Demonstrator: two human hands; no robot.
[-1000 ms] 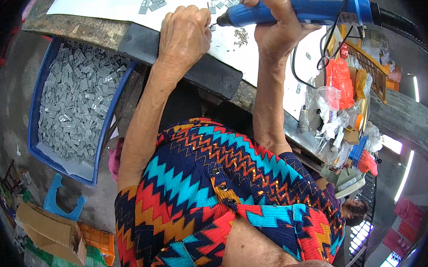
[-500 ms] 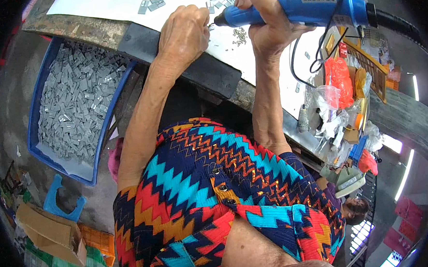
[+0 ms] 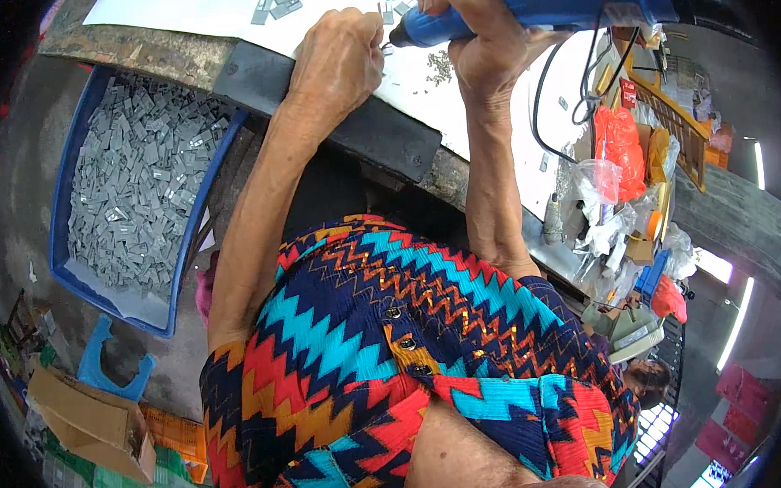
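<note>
The person's right hand (image 3: 491,49) grasps a blue, cylindrical powered screwdriver (image 3: 559,4), its fingers wrapped around the barrel and the dark, tapered nose pointing left beyond them. That nose lies just beside the curled fingertips of the left hand (image 3: 335,66); whether these grip anything cannot be told. Below the nose, a scatter of tiny brownish metal bits (image 3: 439,66) rests on the white tabletop sheet (image 3: 175,10).

Blue power tool (image 3: 541,8) in right grip (image 3: 492,55), near left grip (image 3: 338,59)
</note>
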